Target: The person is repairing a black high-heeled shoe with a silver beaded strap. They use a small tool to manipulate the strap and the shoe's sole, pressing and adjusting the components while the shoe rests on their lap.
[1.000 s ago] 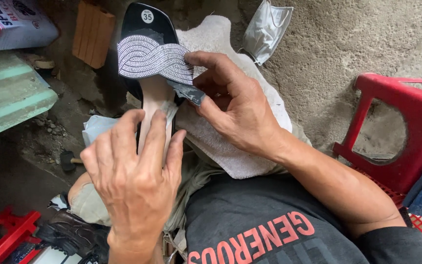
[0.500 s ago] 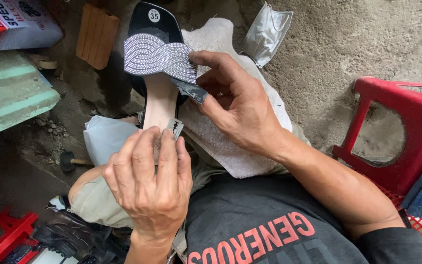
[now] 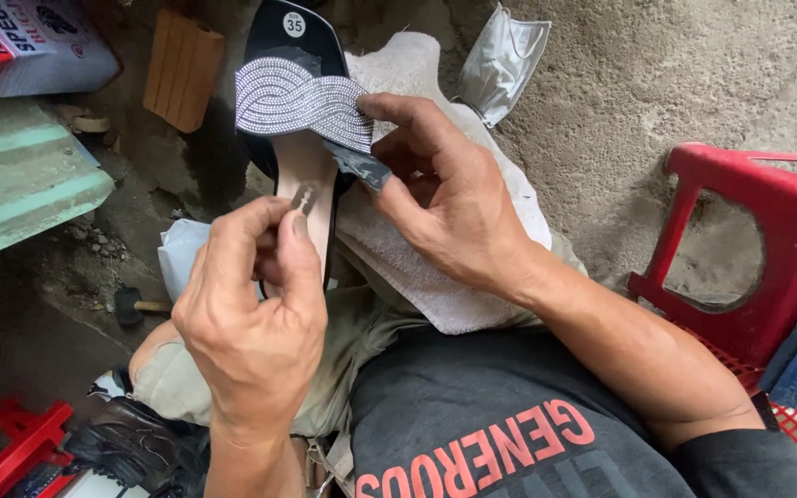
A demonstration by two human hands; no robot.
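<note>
Black flat sandal with silver rhinestone-woven strap and beige insole (image 3: 304,175) lies across white towel (image 3: 435,249) on my lap, toe pointing away from me. Judged light; sole stiff, strap soft and flexible, stones likely easy to knock off, so better held by sole edge or strap end. My right hand (image 3: 449,207), on towel side of sandal, half curled, thumb and forefinger pinching loose grey strap end. My left hand (image 3: 255,304), near sandal heel, fingers pressed together pinching small metal piece (image 3: 304,196) against insole
</note>
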